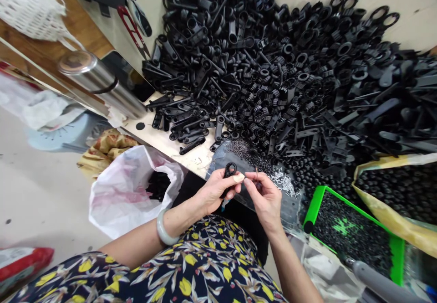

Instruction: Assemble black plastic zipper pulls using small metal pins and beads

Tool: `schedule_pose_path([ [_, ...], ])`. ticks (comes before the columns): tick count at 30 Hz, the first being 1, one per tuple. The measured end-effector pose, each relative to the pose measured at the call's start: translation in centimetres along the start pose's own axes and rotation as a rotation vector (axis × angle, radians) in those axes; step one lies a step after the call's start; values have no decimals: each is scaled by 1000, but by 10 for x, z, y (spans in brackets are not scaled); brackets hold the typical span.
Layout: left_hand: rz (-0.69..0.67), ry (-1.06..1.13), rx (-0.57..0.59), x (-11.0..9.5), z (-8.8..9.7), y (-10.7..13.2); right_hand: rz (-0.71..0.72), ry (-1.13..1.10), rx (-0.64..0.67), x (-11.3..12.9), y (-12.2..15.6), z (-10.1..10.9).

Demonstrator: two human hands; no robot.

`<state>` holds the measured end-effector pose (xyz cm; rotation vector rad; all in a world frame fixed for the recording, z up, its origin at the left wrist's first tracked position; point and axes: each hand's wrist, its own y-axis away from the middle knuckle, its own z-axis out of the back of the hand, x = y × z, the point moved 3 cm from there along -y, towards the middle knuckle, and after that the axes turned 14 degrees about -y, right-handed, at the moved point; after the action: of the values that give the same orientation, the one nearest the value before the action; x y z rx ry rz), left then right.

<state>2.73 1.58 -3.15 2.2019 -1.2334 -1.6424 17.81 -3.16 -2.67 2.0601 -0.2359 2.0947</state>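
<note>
My left hand [218, 189] is closed round a small black plastic part with a ring end [230, 170], held just over the table's near edge. My right hand [264, 198] faces it, thumb and forefinger pinched on a thin small piece [256, 175] that I cannot make out. The fingertips of both hands nearly touch. A huge heap of the same black ring-ended plastic parts [273, 66] covers the table beyond my hands. A pale bangle [164, 230] sits on my left wrist.
A white plastic bag [126, 193] with dark parts inside hangs at my left. A green tray [351, 234] of small black pieces and a yellowish bag [396, 189] of them lie at right. A steel flask [99, 84], red-handled snips [131, 25] and a white basket [30, 7] are at far left.
</note>
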Motion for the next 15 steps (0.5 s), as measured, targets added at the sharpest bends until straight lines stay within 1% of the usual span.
schedule_pose_path([
  [3, 19, -20, 2, -1, 1, 0, 107, 116, 55, 5, -2, 4],
  [6, 22, -59, -7, -2, 1, 2, 222, 208, 141, 10, -6, 8],
  [11, 52, -41, -57, -3, -1, 4, 385, 314, 277, 18, -12, 12],
  [15, 37, -46, -102, -1, -1, 4, 503, 419, 360, 24, -14, 12],
])
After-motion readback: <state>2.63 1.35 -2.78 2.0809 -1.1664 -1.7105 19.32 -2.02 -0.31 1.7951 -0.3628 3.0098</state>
